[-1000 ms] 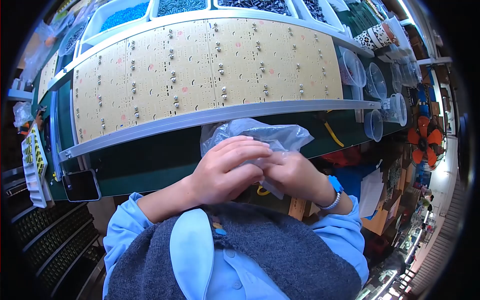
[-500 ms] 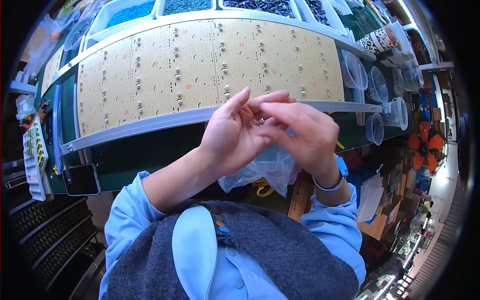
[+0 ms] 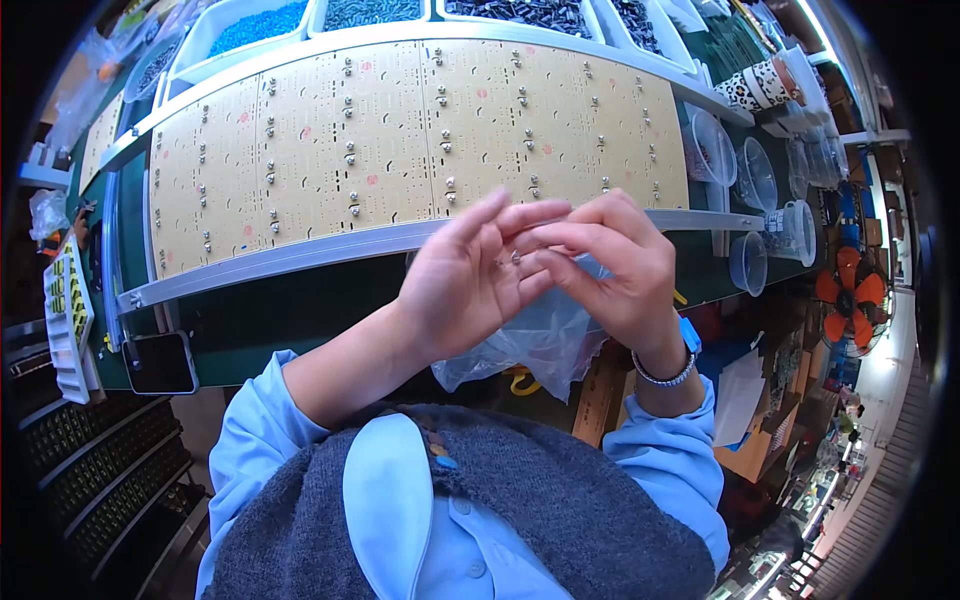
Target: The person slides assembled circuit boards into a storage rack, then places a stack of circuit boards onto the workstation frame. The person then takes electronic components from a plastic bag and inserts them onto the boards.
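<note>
My left hand [image 3: 455, 290] is turned palm up and cupped in front of the boards, with a few small shiny metal parts [image 3: 515, 258] lying at the base of its fingers. Close beside it, my right hand [image 3: 630, 262] has thumb and fingertips pinched together over the left fingers. Whatever sits in that pinch is too small to make out. Beyond both hands lie tan circuit boards [image 3: 395, 150] side by side, dotted with rows of similar small metal parts. A metal rail [image 3: 300, 248] runs along their near edge, partly hidden by my hands.
White bins of blue [image 3: 258, 30] and dark small parts line the back. Clear plastic cups [image 3: 748, 258] stand at the right. A plastic bag [image 3: 520, 345] hangs below my hands. A phone [image 3: 162, 362] lies front left; an orange-bladed fan [image 3: 848, 298] is far right.
My right hand has drawn its fingers into a tighter pinch, knuckles raised. My left hand has shifted slightly left and down. The boards appear slightly farther left in view.
</note>
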A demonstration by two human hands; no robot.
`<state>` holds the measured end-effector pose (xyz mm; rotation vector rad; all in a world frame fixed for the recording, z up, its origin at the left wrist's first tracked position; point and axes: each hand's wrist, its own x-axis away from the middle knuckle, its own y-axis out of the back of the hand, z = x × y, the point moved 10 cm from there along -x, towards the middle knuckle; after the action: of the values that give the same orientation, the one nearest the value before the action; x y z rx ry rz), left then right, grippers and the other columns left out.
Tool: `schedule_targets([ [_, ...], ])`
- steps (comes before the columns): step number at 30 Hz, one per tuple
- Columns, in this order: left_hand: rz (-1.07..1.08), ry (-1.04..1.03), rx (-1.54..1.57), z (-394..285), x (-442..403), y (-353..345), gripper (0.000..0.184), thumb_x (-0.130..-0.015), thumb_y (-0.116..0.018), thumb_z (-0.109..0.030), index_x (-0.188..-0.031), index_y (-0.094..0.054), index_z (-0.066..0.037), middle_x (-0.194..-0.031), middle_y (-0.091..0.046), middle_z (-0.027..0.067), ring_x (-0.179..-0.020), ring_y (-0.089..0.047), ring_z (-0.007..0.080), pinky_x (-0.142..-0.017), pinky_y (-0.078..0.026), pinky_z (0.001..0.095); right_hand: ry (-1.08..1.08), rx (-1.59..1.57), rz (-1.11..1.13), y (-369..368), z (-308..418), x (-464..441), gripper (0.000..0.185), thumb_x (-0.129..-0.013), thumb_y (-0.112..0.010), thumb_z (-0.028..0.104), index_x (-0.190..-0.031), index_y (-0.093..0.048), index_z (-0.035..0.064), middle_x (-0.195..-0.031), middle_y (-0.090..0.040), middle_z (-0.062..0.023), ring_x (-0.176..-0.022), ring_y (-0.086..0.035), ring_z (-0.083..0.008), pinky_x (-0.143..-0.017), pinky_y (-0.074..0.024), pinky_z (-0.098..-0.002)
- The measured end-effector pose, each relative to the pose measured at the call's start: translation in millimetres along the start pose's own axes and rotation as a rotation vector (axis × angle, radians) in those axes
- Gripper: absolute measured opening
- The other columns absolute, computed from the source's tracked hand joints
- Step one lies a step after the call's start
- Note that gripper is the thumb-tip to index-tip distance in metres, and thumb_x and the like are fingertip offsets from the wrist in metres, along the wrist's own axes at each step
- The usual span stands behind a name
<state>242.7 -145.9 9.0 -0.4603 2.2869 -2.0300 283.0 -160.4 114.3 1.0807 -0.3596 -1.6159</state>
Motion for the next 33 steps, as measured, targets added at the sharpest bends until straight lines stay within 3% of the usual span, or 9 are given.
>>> schedule_targets([
  [5,-0.148,-0.09,-0.423,-7,8,10,0.016,-0.081,-0.059,-0.014,-0.091,-0.057,-0.001,-0.083,-0.058,0.0034,-0.07,-0.055,0.0097,-0.062,-0.046,0.021,0.015,0.013,0.006,7,-1,2,0.021,-0.065,-0.065,0.001,-0.086,-0.063,0.0018,-0.073,-0.054,-0.0074,-0.067,-0.052,-0.021,-0.056,-0.0423,-0.0293],
  [6,-0.165,-0.062,-0.426,-7,9,9,0.011,-0.083,-0.057,-0.012,-0.087,-0.056,-0.002,-0.079,-0.057,0.0041,-0.07,-0.054,0.0095,-0.064,-0.046,0.0221,0.037,0.008,0.023,7,1,3,0.022,-0.065,-0.065,0.001,-0.087,-0.063,0.0017,-0.073,-0.054,-0.0074,-0.067,-0.052,-0.021,-0.056,-0.0424,-0.029],
  [12,-0.174,-0.07,-0.414,-9,9,9,0.013,-0.083,-0.056,-0.009,-0.091,-0.058,0.0,-0.081,-0.057,0.0049,-0.071,-0.054,0.0096,-0.065,-0.046,0.022,-0.041,-0.084,-0.07,14,-8,7,0.024,-0.062,-0.067,-0.001,-0.086,-0.063,0.0017,-0.072,-0.055,-0.007,-0.062,-0.052,-0.021,-0.053,-0.0422,-0.0283],
  [27,-0.213,-0.102,-0.492,-18,4,12,0.015,-0.084,-0.055,-0.011,-0.093,-0.058,0.001,-0.079,-0.058,0.0046,-0.069,-0.054,0.0085,-0.064,-0.045,0.0216,0.272,0.207,-0.069,11,12,-4,0.015,-0.061,-0.067,0.003,-0.073,-0.057,0.0041,-0.068,-0.052,-0.0058,-0.06,-0.051,-0.0209,-0.052,-0.0425,-0.0291],
  [33,-0.196,-0.168,-0.552,-25,6,10,0.017,-0.081,-0.06,-0.014,-0.091,-0.061,0.0,-0.074,-0.059,0.0036,-0.065,-0.051,0.0068,-0.059,-0.042,0.0192,0.243,0.111,-0.046,12,7,-7,0.014,-0.062,-0.067,0.003,-0.073,-0.058,0.0045,-0.068,-0.052,-0.0055,-0.06,-0.051,-0.0211,-0.052,-0.0425,-0.029],
])
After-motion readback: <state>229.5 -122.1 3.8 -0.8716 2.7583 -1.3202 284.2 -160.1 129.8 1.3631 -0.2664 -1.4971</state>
